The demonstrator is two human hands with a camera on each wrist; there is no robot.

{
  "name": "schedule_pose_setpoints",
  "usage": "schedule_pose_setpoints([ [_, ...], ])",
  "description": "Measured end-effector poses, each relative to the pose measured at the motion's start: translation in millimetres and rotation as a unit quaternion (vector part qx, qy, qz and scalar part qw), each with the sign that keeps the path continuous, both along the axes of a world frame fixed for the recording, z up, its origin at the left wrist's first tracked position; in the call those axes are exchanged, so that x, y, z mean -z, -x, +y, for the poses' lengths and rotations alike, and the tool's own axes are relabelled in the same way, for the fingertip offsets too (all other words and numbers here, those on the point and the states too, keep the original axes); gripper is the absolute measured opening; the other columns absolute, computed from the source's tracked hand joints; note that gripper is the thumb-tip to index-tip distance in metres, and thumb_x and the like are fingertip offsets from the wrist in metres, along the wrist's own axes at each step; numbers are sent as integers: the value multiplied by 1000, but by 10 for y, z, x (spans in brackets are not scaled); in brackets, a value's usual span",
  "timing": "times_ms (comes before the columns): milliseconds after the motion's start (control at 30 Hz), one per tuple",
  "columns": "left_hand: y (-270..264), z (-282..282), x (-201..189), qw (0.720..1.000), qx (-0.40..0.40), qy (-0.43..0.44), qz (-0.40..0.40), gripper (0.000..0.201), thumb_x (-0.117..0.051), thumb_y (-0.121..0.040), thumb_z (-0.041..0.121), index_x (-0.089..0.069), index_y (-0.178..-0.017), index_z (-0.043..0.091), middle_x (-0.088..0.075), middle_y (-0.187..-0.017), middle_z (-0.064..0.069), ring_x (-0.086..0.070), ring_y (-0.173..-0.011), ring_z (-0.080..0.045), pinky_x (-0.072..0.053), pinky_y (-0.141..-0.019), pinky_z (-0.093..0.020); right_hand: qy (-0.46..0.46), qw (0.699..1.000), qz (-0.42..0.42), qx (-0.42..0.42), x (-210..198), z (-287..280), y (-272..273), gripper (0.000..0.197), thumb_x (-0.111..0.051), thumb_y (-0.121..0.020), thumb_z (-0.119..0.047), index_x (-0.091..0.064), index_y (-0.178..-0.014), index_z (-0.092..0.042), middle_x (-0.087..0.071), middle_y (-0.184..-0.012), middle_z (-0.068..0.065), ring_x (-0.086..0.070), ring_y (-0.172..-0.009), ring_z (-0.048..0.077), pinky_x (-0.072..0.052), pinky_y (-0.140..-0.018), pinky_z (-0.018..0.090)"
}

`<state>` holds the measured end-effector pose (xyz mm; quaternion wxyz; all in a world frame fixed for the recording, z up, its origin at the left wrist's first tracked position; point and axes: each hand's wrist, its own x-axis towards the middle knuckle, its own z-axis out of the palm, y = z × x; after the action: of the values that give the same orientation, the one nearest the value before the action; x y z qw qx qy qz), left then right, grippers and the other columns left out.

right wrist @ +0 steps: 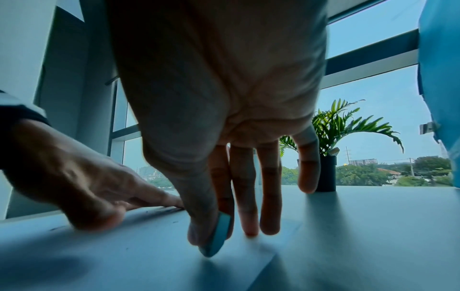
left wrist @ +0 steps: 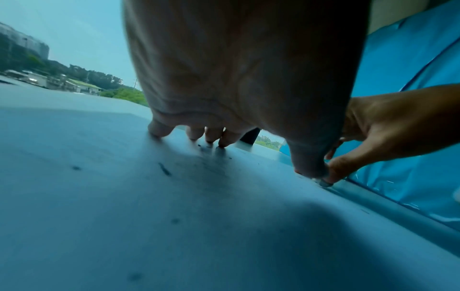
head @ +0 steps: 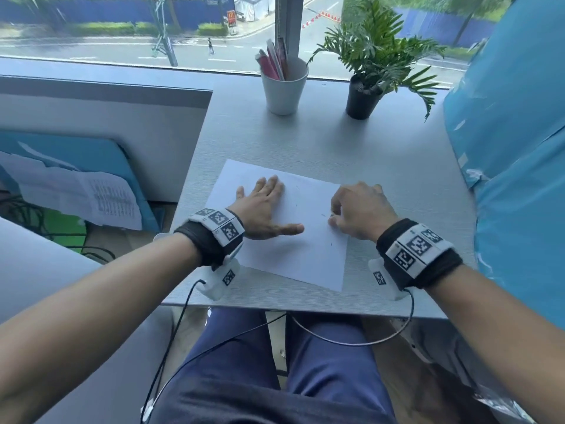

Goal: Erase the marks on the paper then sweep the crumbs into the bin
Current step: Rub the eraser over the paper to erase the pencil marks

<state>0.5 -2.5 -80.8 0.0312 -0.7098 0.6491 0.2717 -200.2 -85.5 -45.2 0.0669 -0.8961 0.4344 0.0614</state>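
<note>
A white sheet of paper [head: 284, 249] lies slanted on the grey table [head: 382, 166]. A few short dark marks [head: 324, 215] and specks show on it, and dark crumbs [left wrist: 164, 169] lie scattered on it in the left wrist view. My left hand [head: 264, 206] rests flat on the sheet's left half with its fingers spread. My right hand [head: 351, 209] is over the sheet's right part. Its thumb and forefinger pinch a small pale blue eraser [right wrist: 219, 236], whose tip touches the paper. The eraser is hidden in the head view.
A large blue plastic bag [head: 513, 148] rises along the table's right edge. At the back stand a white cup of pens [head: 284, 90] and a potted plant [head: 365, 96]. Cables hang at the front edge. To the left is a drop with papers on the floor.
</note>
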Motion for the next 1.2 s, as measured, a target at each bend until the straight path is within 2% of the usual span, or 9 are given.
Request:
schedule_pose_setpoints([
  [200,-9,-223,-36,1000,29,-11,-2,134,-70,-64,78,8,-158,22,18,-164,3,17,-151,-20,6,-117,-63,-79,986,-145,11,-43,-200,-195,9,-79,-78,-22,-74,-78,-15,-62,-70,-5,-60,-72,14,-46,-68,25],
  [300,-57,-284,-57,999,46,-11,1,133,-72,-64,75,7,-158,25,18,-164,5,18,-150,-17,8,-117,-62,-135,973,-186,17,-14,-347,-357,7,-79,-76,-20,-77,-81,-15,-67,-66,-3,-60,-60,6,-53,-72,23],
  [433,-142,-348,-20,998,69,-4,7,133,-72,-63,76,7,-158,28,17,-164,6,19,-150,-15,10,-116,-62,-113,970,-211,52,106,-503,-402,9,-77,-75,-22,-77,-79,-13,-72,-73,3,-61,-66,10,-46,-69,18],
  [600,-184,-368,28,996,89,-6,3,135,-70,-61,80,9,-157,29,21,-163,7,21,-149,-15,11,-116,-61,-190,966,-159,-77,156,-152,-413,8,-75,-77,-21,-78,-78,-14,-70,-68,-6,-63,-65,9,-48,-62,16],
  [733,-194,-377,18,996,92,-6,0,136,-71,-60,80,10,-157,30,20,-163,7,21,-149,-15,12,-116,-61,-137,965,-221,23,121,-530,-418,11,-75,-75,-21,-79,-79,-11,-74,-73,3,-63,-63,10,-45,-56,14],
  [900,-200,-380,32,995,94,-10,-3,138,-70,-58,82,11,-157,30,23,-162,8,23,-148,-13,14,-115,-58,-177,966,-174,-70,171,-140,-456,6,-75,-75,-21,-78,-74,-16,-71,-66,-4,-62,-61,8,-45,-56,11],
  [967,-195,-376,29,996,92,-12,2,137,-71,-58,81,11,-157,31,22,-162,8,22,-148,-13,14,-115,-56,-172,965,-197,-24,170,-317,-440,7,-76,-74,-21,-79,-76,-16,-72,-69,-2,-61,-61,5,-43,-56,8],
  [1067,-193,-384,18,996,89,-9,1,137,-72,-59,80,10,-157,31,21,-163,8,22,-149,-13,13,-115,-57,-128,961,-242,41,159,-525,-437,10,-75,-73,-21,-78,-77,-13,-71,-69,-2,-61,-63,6,-45,-60,13],
  [1200,-202,-383,32,996,93,-14,-4,138,-71,-58,81,12,-157,31,24,-162,9,24,-148,-13,13,-116,-58,-184,963,-191,-48,181,-93,-494,6,-75,-73,-20,-77,-73,-15,-72,-68,-2,-64,-62,9,-51,-59,19],
])
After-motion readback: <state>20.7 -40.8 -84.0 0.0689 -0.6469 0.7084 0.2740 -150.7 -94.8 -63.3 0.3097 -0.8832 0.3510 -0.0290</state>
